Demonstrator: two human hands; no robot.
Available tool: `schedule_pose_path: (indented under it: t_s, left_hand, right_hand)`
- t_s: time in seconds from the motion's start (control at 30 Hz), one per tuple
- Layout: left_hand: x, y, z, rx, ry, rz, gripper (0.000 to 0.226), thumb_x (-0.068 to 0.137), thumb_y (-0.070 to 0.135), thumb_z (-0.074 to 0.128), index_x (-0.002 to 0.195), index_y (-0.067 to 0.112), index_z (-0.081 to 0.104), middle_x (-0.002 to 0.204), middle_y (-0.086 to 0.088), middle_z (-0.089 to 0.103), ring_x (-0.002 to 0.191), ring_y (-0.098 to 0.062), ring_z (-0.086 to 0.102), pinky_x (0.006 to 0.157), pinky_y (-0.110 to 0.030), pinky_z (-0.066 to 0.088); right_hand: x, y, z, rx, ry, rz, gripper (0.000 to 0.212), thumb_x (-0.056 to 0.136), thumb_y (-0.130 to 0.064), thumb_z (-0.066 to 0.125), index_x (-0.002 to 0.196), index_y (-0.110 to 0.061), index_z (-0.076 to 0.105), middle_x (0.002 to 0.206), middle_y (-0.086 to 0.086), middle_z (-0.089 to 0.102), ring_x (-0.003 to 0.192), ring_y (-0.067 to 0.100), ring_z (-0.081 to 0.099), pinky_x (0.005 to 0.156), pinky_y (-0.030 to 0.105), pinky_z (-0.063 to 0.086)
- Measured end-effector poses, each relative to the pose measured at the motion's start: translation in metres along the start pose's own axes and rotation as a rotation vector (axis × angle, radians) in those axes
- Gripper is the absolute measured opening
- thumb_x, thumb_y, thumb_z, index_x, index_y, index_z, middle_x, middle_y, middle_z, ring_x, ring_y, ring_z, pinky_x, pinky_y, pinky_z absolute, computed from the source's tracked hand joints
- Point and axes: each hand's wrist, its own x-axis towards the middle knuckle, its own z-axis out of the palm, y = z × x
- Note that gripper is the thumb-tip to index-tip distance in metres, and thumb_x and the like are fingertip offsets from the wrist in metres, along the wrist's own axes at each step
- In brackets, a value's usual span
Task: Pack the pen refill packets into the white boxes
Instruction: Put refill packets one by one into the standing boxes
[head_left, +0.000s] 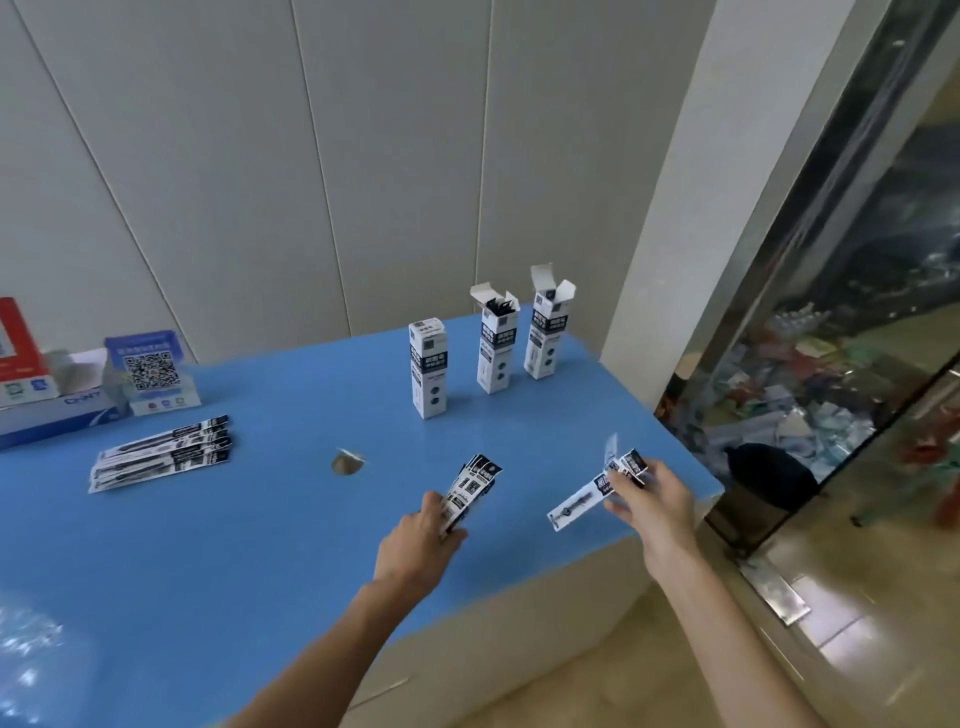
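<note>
left hand (415, 530) grip: holds packet bundle (470, 488) | right hand (654, 499) grip: pinches one packet (597, 493) above table (234, 545) | advice: lower it end-first, upright, into far-right open box (545, 332)

Blue counter top (218, 519) stood against grey panelled wall (311, 156); glass door (857, 338) with metal frame at right, glossy tan floor (857, 649).

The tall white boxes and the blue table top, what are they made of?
The white boxes look like thin printed cardboard: two have folded flaps standing open on top. The blue table top looks like matte foam or plastic sheet, with a soft, dull surface and a thick edge; I can't be sure which.
</note>
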Motion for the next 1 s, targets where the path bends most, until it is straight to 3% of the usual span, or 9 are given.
schedule_pose_path:
  t_s: [0.1, 0.23, 0.33, 0.43, 0.6, 0.73, 0.9, 1.0]
  left_hand:
    - [0.003, 0.041, 0.017, -0.059, 0.01, -0.023, 0.038, 0.093, 0.043, 0.053, 0.114, 0.014, 0.04, 0.087, -0.002, 0.055, 0.075, -0.029, 0.053, 0.062, -0.034, 0.041]
    - [0.016, 0.075, 0.028, -0.117, 0.033, -0.051, 0.039, 0.092, 0.044, 0.054, 0.115, 0.017, 0.04, 0.086, -0.002, 0.057, 0.074, -0.028, 0.056, 0.06, -0.033, 0.042]
    - [0.037, 0.091, 0.027, -0.167, 0.057, -0.062, 0.04, 0.091, 0.045, 0.056, 0.116, 0.017, 0.041, 0.088, -0.005, 0.06, 0.08, -0.032, 0.061, 0.062, -0.035, 0.046]
    - [0.066, 0.105, 0.02, -0.224, 0.089, -0.078, 0.039, 0.09, 0.045, 0.057, 0.115, 0.019, 0.041, 0.088, -0.006, 0.062, 0.077, -0.031, 0.062, 0.061, -0.036, 0.048]
    - [0.118, 0.127, 0.003, -0.366, 0.189, -0.117, 0.035, 0.09, 0.041, 0.059, 0.109, 0.017, 0.043, 0.077, -0.003, 0.059, 0.061, -0.024, 0.055, 0.054, -0.032, 0.043]
    - [0.154, 0.138, -0.013, -0.484, 0.344, -0.123, 0.029, 0.09, 0.033, 0.059, 0.106, 0.014, 0.042, 0.073, -0.007, 0.06, 0.063, -0.025, 0.054, 0.054, -0.035, 0.043]
    - [0.189, 0.138, -0.038, -0.672, 0.465, -0.129, 0.024, 0.088, 0.028, 0.059, 0.101, 0.019, 0.04, 0.068, -0.006, 0.058, 0.057, -0.025, 0.053, 0.058, -0.05, 0.054]
    - [0.204, 0.141, -0.05, -0.757, 0.513, -0.165, 0.027, 0.085, 0.023, 0.062, 0.102, 0.017, 0.042, 0.066, -0.006, 0.056, 0.055, -0.023, 0.05, 0.056, -0.049, 0.054]
  right_hand:
    - [0.024, -0.012, -0.026, -0.085, -0.012, -0.069, 0.013, 0.086, 0.002, 0.064, 0.094, -0.008, 0.062, 0.094, 0.012, 0.068, 0.078, 0.018, 0.065, 0.07, 0.031, 0.058]
    - [0.056, -0.027, -0.042, -0.263, -0.041, -0.185, 0.018, 0.085, 0.002, 0.064, 0.087, -0.016, 0.065, 0.088, 0.006, 0.07, 0.071, 0.018, 0.068, 0.075, 0.041, 0.058]
    - [0.082, -0.039, -0.041, -0.35, -0.056, -0.255, 0.027, 0.082, 0.001, 0.063, 0.078, -0.025, 0.066, 0.077, 0.0, 0.07, 0.075, 0.022, 0.07, 0.076, 0.04, 0.057]
    - [0.107, -0.049, -0.036, -0.401, -0.047, -0.276, 0.019, 0.079, -0.002, 0.065, 0.071, -0.019, 0.065, 0.068, -0.001, 0.07, 0.075, 0.026, 0.069, 0.072, 0.037, 0.054]
    - [0.143, -0.071, -0.015, -0.414, -0.128, -0.249, 0.016, 0.081, -0.006, 0.065, 0.067, -0.014, 0.067, 0.065, 0.0, 0.071, 0.076, 0.033, 0.069, 0.074, 0.045, 0.055]
    - [0.171, -0.099, 0.012, -0.401, -0.239, -0.301, 0.01, 0.085, -0.013, 0.065, 0.075, -0.011, 0.068, 0.069, 0.003, 0.071, 0.068, 0.023, 0.069, 0.079, 0.046, 0.055]
    - [0.194, -0.132, 0.053, -0.273, -0.36, -0.371, 0.007, 0.088, -0.007, 0.064, 0.082, -0.008, 0.068, 0.072, -0.001, 0.07, 0.066, 0.017, 0.066, 0.058, 0.035, 0.058]
    - [0.208, -0.143, 0.078, -0.223, -0.374, -0.38, 0.009, 0.087, -0.009, 0.065, 0.078, -0.011, 0.067, 0.074, 0.001, 0.071, 0.063, 0.018, 0.066, 0.059, 0.038, 0.057]
